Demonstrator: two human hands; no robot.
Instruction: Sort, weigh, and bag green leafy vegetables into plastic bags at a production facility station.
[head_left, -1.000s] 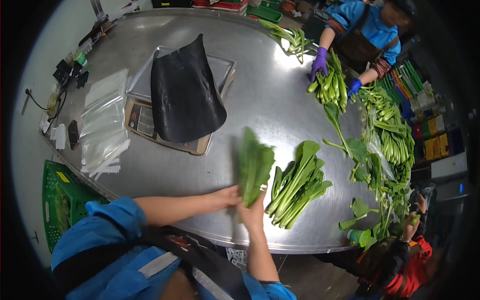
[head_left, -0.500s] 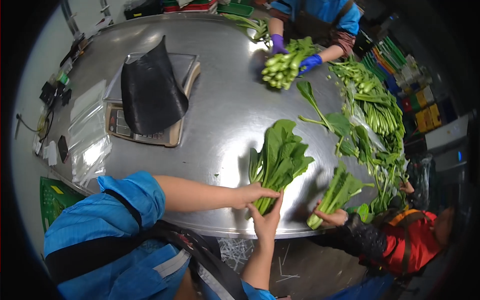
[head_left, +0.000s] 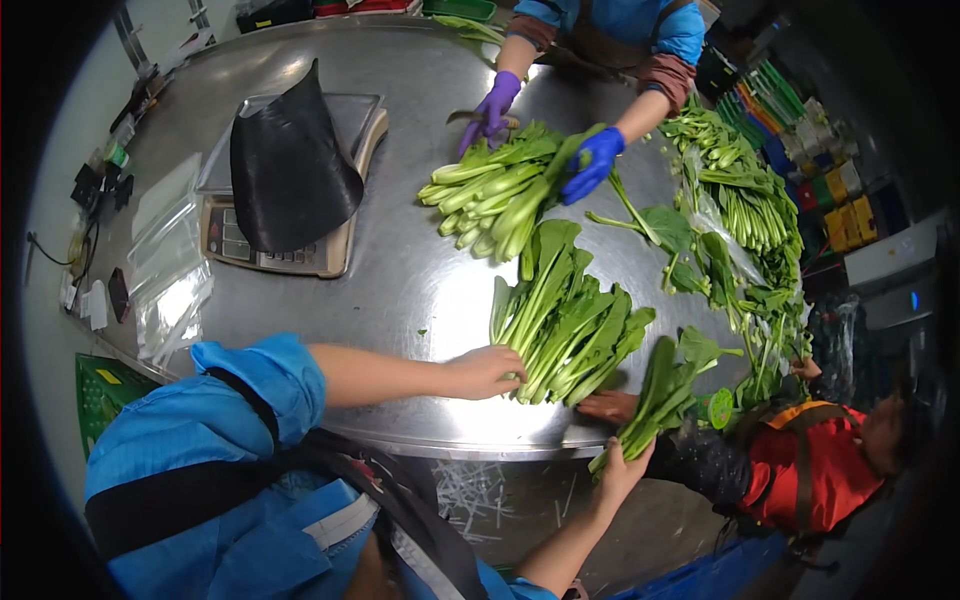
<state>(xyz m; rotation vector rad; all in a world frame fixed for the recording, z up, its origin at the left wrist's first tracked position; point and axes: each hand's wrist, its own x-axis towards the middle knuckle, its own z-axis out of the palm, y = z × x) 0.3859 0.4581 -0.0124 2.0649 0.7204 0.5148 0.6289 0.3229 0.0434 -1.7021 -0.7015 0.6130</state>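
Observation:
My left hand point(head_left: 487, 372) lies against the stalk ends of a spread pile of leafy greens point(head_left: 565, 325) on the steel table, its fingers curled at the outermost stalks. With my right hand point(head_left: 622, 470) I grip a smaller bunch of leafy greens point(head_left: 660, 395) by its stalks, tilted, at the table's near edge. A co-worker's bare hand point(head_left: 608, 405) is just behind that bunch, beside the pile. Across the table, another co-worker's purple-gloved hand point(head_left: 492, 112) and blue-gloved hand point(head_left: 593, 165) are at a thick bunch of greens point(head_left: 495, 200), with a curved tool point(head_left: 470, 117) near the purple glove.
A scale point(head_left: 340, 240) with a black sheet point(head_left: 295, 165) over it stands at the left. Clear plastic bags point(head_left: 170, 270) lie beside it. Loose greens point(head_left: 740, 220) are heaped along the right side. A green crate point(head_left: 105, 395) stands below the table's left edge.
The bunch I held in both hands now lies spread on the table. My right hand has moved right and holds another bunch. The far co-worker's bunch has come nearer and left.

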